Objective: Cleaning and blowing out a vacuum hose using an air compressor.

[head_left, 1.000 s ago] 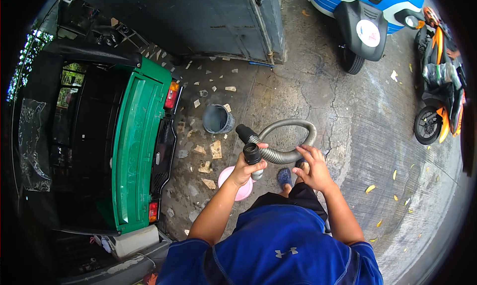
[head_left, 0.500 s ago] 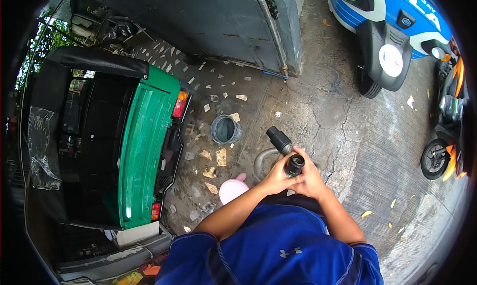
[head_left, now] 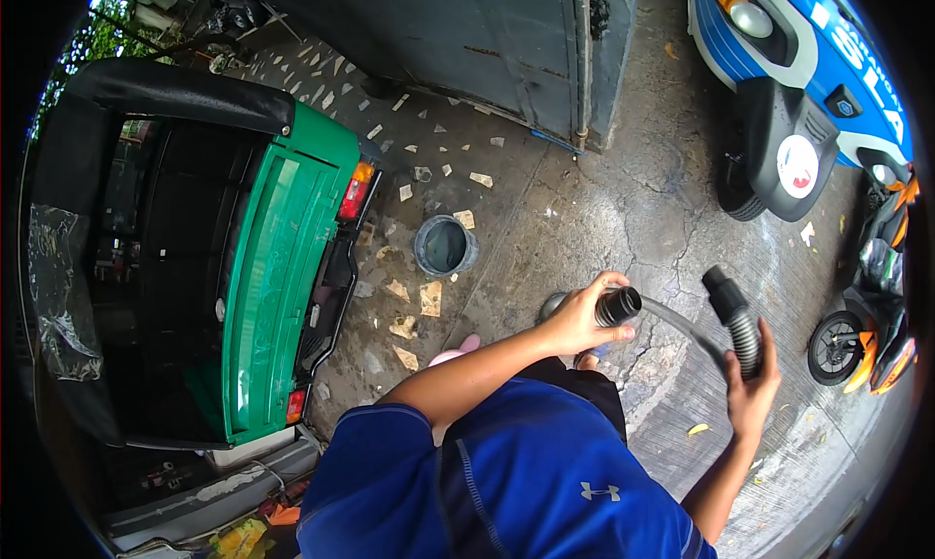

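My left hand (head_left: 580, 323) is closed round one black ribbed end of a flexible hose (head_left: 687, 327), with the round opening of that end facing up. Out to the right, my right hand (head_left: 754, 395) grips the grey corrugated part near the other end. A black cuff (head_left: 724, 290) sticks out beyond those fingers, tilted up and to the left. Between the hands the grey hose bends in a low curve, partly hidden by the left hand and its forearm.
A green vehicle with an open black cabin (head_left: 292, 296) stands at left. A dark bucket (head_left: 471, 257) and a partly hidden pink plastic thing (head_left: 458, 352) are on the concrete among broken tile pieces. A grey metal gate (head_left: 516, 72) is ahead; a blue-white vehicle (head_left: 716, 33) and an orange motorcycle (head_left: 857, 330) stand right.
My hands, close together before, are now apart. The right hand has moved right with the cuffed hose end; the left still holds the other end. The view has shifted slightly.
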`<act>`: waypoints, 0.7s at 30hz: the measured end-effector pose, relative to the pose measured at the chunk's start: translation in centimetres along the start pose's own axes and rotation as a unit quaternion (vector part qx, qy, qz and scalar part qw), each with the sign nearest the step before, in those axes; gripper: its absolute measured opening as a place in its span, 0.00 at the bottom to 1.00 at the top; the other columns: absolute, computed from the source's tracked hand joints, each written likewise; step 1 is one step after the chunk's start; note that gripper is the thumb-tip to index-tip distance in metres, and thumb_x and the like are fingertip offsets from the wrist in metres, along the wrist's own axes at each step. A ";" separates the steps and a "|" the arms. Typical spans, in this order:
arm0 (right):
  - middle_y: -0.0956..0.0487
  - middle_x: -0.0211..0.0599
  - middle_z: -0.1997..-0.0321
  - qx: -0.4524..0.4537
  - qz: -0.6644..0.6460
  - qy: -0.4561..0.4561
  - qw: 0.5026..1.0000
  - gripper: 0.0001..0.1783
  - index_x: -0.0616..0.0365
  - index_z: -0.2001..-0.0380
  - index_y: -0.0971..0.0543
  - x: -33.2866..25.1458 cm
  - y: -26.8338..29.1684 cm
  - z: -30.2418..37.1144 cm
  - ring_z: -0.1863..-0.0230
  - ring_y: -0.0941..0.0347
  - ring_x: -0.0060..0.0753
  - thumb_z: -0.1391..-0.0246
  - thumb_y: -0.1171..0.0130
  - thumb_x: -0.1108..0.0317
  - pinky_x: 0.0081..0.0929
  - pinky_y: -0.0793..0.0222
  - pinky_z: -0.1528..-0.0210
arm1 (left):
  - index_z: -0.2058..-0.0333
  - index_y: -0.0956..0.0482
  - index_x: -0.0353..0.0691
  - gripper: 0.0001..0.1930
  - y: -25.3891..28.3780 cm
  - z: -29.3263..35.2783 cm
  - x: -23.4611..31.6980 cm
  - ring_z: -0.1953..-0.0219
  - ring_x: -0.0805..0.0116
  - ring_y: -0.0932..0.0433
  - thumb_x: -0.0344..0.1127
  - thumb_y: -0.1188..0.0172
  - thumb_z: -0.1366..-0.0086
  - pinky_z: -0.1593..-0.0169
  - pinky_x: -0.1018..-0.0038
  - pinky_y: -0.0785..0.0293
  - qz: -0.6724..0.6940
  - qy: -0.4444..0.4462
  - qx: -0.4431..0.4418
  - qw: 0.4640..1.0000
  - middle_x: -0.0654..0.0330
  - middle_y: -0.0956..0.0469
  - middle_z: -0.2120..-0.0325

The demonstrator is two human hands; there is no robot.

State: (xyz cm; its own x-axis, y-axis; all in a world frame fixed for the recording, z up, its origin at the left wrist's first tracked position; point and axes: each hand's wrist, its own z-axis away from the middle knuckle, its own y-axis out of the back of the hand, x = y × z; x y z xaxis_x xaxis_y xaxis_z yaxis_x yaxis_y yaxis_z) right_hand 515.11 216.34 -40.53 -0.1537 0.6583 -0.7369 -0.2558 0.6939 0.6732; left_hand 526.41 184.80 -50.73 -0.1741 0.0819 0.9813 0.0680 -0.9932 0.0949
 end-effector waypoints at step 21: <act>0.17 0.42 0.60 0.141 0.002 -0.462 0.875 0.26 0.73 0.52 0.17 31.6 -8.2 -0.2 0.61 0.22 0.39 0.43 0.29 0.58 0.33 0.26 0.56 | 0.57 0.24 0.39 0.21 16.2 2.8 6.4 0.62 0.78 0.23 0.37 0.20 0.41 0.55 0.74 0.25 0.031 -0.206 0.286 0.935 0.65 0.21 0.66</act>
State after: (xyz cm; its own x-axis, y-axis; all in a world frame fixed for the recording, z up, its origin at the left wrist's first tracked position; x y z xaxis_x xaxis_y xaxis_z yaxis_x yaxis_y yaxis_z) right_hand 512.20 231.42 -69.39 0.7176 0.5249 -0.4577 0.0095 0.6498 0.7600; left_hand 529.18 169.47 -42.45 0.2338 0.1671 0.9578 0.6004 -0.7997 -0.0070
